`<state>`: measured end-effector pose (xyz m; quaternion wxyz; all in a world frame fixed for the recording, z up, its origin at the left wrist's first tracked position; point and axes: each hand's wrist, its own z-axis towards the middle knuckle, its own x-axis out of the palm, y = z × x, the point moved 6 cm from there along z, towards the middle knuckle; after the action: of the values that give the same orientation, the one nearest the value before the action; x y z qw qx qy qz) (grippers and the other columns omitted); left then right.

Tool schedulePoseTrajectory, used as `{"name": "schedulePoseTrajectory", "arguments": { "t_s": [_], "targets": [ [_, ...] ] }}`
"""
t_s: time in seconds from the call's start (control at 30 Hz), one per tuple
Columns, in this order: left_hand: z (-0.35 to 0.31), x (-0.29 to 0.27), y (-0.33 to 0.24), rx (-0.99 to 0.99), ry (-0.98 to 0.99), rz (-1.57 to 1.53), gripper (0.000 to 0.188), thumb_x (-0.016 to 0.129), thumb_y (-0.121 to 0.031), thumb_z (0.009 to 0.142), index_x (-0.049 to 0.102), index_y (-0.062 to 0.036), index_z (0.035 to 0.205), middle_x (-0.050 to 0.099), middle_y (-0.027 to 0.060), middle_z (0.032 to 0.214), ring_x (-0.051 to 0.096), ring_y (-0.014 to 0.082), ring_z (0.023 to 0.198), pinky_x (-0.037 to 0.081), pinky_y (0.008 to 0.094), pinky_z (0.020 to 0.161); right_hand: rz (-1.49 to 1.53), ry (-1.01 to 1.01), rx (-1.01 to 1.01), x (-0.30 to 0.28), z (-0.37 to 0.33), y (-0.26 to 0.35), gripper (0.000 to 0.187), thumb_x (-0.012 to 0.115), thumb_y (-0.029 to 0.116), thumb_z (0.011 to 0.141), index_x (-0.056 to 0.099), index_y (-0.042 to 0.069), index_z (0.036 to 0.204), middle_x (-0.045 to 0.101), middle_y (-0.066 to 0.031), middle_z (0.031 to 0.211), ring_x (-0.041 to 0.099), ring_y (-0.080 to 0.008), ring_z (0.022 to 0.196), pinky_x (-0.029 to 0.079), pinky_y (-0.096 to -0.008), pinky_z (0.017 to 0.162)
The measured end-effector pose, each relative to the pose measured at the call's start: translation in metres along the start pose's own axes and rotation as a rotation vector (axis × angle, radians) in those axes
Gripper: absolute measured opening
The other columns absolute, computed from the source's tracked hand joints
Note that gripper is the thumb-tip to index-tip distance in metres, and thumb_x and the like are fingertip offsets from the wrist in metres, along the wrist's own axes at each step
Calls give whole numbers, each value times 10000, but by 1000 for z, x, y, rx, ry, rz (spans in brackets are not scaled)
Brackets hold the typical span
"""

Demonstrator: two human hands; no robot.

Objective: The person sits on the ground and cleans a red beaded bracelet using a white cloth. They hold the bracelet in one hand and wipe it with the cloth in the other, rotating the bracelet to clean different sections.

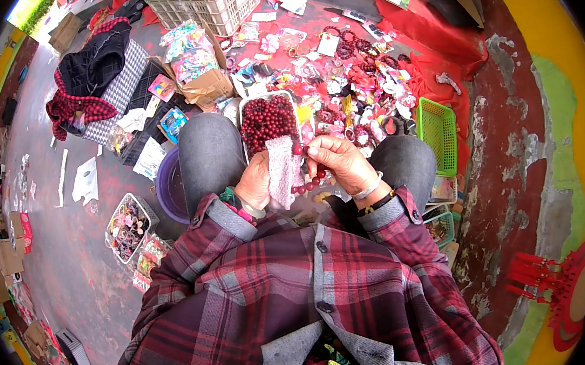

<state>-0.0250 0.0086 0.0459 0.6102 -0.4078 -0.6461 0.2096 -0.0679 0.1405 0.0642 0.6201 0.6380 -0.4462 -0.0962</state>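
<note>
A pale pink cloth (282, 171) hangs from my left hand (256, 181), whose fingers are closed round it. My right hand (342, 163) pinches a string of dark red beads (308, 185), which curves down between the two hands. One larger red bead (298, 148) shows at the cloth's upper edge, beside my right fingertips. Just beyond the hands, between my knees, stands a white basket (243, 123) heaped with dark red beads (268, 118). Part of the string is hidden behind the cloth and fingers.
Bracelets and small packaged trinkets (358, 83) lie piled on red cloth ahead. A green basket (436, 136) stands to the right. At left are a purple basin (172, 192), a white basket of small items (151, 212), a cardboard box (206, 88) and a white crate (210, 13).
</note>
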Motion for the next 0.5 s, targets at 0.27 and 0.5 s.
{"name": "schedulePoseTrajectory", "arguments": {
  "t_s": [0.27,0.5],
  "targets": [
    [6,5,3,-108,5,-296,276,484,-202,932,563,-28,1131,627,92,1039,618,188,905,499,324,807,131,-175,-89,-13,1,3,197,546,255,929,600,84,846,623,-8,748,574,-96,678,443,-227,654],
    [3,13,-2,-35,79,-87,236,492,-210,935,579,-24,1050,633,77,911,617,169,823,495,280,736,61,-34,26,0,-1,2,157,590,226,900,611,80,847,639,-16,743,585,-87,665,433,-212,610]
  ]
}}
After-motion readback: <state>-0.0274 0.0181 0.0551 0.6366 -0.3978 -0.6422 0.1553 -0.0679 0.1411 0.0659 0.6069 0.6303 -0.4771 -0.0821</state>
